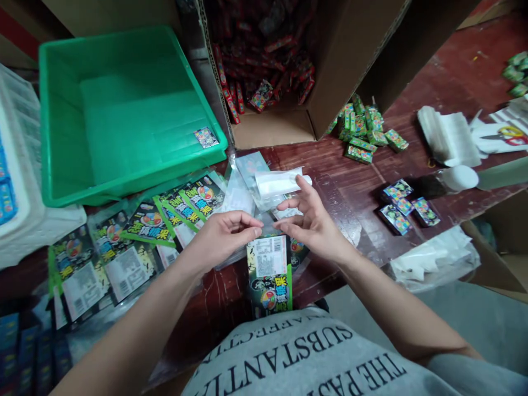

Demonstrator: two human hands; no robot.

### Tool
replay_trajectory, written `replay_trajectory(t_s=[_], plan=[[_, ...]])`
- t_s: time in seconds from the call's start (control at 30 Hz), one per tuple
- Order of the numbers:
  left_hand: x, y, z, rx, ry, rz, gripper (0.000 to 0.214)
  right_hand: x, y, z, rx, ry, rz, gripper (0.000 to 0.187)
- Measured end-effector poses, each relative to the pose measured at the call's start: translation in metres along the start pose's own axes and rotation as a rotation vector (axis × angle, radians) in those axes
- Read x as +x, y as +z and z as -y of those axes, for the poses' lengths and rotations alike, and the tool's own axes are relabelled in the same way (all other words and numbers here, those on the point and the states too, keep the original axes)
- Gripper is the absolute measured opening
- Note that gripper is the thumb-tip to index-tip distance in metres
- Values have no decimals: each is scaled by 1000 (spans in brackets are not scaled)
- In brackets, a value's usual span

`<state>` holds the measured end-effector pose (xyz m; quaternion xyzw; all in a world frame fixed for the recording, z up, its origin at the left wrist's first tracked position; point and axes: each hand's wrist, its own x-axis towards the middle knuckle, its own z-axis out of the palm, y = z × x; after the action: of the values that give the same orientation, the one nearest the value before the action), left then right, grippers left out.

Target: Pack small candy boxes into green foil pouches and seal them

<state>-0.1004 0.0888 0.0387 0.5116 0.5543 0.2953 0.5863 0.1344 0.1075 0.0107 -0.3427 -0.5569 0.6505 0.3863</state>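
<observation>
My left hand (225, 234) is curled with thumb and fingers pinched on the top edge of a printed black-and-green candy packet (270, 275) that hangs down toward my shirt. My right hand (311, 220) hovers just right of it with fingers spread and loosely bent, fingertips near the packet's top and a clear plastic bag (276, 181) lying behind. Several more of the same printed packets (124, 247) lie fanned out on the dark red table (350, 181) to the left.
A green plastic bin (124, 110) with one small candy box sits at back left. An open cardboard carton (280, 71) of candy stands behind. Small candy boxes (363, 135), more boxes (406, 206), white paper stack (449, 137), scissors (509, 135) and plastic bags (433, 258) lie right.
</observation>
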Motion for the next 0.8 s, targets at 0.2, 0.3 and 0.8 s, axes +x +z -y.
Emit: replay_trajectory(t_s=[0.2, 0.3, 0.8], plan=[[-14, -13, 9, 118, 199, 88, 14, -25, 11, 3, -64, -86, -29, 78], [-20, -11, 17, 124, 292, 65, 20, -38, 18, 1, -158, -138, -55, 86], [-30, 3, 20, 74, 325, -13, 9, -41, 11, 12, -425, -267, 46, 94]])
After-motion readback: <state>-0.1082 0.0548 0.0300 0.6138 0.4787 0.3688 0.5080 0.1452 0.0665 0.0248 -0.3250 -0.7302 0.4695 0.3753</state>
